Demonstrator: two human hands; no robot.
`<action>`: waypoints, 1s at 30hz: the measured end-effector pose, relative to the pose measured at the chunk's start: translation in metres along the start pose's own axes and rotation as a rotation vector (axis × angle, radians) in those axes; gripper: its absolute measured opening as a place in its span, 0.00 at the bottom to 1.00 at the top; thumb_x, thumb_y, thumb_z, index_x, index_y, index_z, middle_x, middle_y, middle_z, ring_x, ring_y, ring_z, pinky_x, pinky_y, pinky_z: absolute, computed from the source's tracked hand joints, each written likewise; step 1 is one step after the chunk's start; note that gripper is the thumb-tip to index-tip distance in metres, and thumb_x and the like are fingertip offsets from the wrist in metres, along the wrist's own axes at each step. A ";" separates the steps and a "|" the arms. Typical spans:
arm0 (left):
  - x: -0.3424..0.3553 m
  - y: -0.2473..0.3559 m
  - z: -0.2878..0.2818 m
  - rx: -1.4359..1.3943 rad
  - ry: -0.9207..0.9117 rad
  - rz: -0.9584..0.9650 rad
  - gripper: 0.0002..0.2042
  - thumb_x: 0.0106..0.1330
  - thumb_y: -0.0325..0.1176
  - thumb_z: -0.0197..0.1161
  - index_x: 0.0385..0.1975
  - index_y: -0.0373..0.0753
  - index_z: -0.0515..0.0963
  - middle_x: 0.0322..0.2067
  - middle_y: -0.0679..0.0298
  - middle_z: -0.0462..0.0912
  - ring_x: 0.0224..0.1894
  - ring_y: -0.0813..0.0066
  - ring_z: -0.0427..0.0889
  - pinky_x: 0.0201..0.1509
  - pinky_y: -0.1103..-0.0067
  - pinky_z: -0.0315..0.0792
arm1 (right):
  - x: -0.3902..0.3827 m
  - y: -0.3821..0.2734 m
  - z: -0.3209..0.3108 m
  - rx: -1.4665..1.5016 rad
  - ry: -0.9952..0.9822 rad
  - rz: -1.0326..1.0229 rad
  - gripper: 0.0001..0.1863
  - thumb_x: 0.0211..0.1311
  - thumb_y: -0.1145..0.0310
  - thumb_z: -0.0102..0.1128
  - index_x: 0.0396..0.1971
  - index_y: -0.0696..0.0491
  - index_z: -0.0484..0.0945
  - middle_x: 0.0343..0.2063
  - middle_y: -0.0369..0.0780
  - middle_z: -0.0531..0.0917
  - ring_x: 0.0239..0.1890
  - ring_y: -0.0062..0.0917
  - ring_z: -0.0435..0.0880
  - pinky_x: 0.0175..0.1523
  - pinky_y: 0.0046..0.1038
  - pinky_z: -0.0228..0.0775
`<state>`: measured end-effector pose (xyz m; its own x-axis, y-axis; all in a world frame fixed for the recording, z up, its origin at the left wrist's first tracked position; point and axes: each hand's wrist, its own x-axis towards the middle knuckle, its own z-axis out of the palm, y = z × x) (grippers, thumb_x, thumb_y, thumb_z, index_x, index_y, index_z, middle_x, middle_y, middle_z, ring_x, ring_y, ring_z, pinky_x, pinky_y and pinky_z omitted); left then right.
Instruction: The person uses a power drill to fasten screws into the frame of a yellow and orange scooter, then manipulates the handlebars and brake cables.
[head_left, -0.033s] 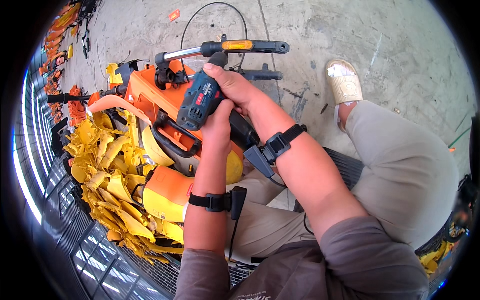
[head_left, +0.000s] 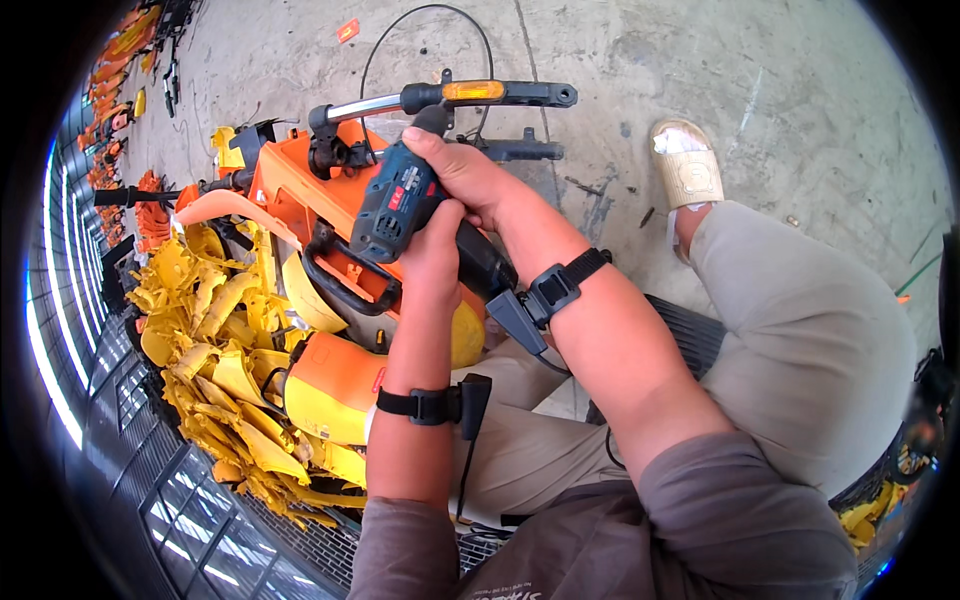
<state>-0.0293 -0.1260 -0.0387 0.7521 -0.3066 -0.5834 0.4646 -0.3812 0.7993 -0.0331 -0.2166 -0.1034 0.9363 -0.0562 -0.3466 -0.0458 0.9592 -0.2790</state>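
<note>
A dark teal cordless drill point(head_left: 392, 212) is held in both my hands, its black chuck pointing away from me. My right hand point(head_left: 470, 180) is closed round it, with the thumb stretched along the body behind the chuck. Just below, my left hand point(head_left: 435, 240) is closed on the drill too, though most of its fingers are hidden. The chuck lies close to a black and silver fork tube point(head_left: 372, 107) bearing an amber reflector point(head_left: 473, 91). Whether the drill's tip touches the tube cannot be made out. Beneath the drill lies an orange plastic body point(head_left: 290, 185) with a black handle point(head_left: 335, 280).
Broken yellow plastic pieces point(head_left: 220, 310) are heaped at the left, beside an orange and yellow shell point(head_left: 325, 385). A black cable point(head_left: 370, 60) loops over the concrete floor point(head_left: 640, 60). My sandalled foot point(head_left: 690, 175) rests at the right. More orange parts point(head_left: 115, 75) lie far left.
The drill has shifted very slightly to the left, together with my hands. Everything else looks the same.
</note>
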 end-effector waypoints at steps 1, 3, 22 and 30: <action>-0.006 0.004 -0.001 -0.002 0.047 0.019 0.04 0.60 0.26 0.60 0.31 0.33 0.78 0.27 0.61 0.81 0.29 0.72 0.80 0.36 0.78 0.74 | -0.002 -0.003 -0.002 -0.124 -0.028 0.073 0.37 0.58 0.31 0.56 0.40 0.56 0.82 0.30 0.40 0.86 0.30 0.21 0.85 0.37 0.24 0.77; -0.018 0.021 -0.005 -0.001 0.107 0.048 0.05 0.60 0.27 0.61 0.31 0.33 0.77 0.27 0.60 0.80 0.28 0.71 0.80 0.37 0.78 0.74 | -0.008 -0.011 0.000 -0.232 -0.172 0.122 0.43 0.55 0.25 0.53 0.39 0.58 0.81 0.28 0.40 0.85 0.25 0.22 0.82 0.34 0.24 0.76; -0.054 0.089 -0.120 -1.065 0.008 -0.107 0.14 0.62 0.28 0.59 0.44 0.28 0.69 0.33 0.59 0.75 0.36 0.72 0.80 0.41 0.75 0.78 | 0.017 -0.008 -0.033 -2.064 0.668 -0.815 0.25 0.55 0.75 0.54 0.56 0.51 0.77 0.56 0.42 0.76 0.57 0.44 0.70 0.60 0.43 0.65; -0.071 0.097 -0.115 -1.242 -0.004 -0.114 0.09 0.59 0.27 0.59 0.36 0.33 0.69 0.29 0.60 0.75 0.35 0.66 0.79 0.44 0.71 0.77 | 0.008 -0.010 -0.017 -2.136 0.599 -0.697 0.29 0.55 0.74 0.53 0.61 0.53 0.71 0.62 0.48 0.72 0.63 0.47 0.68 0.63 0.43 0.64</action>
<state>0.0159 -0.0409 0.0966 0.6782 -0.3291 -0.6571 0.6554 0.6752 0.3383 -0.0311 -0.2310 -0.1184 0.8142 -0.5568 0.1644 -0.4208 -0.7610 -0.4937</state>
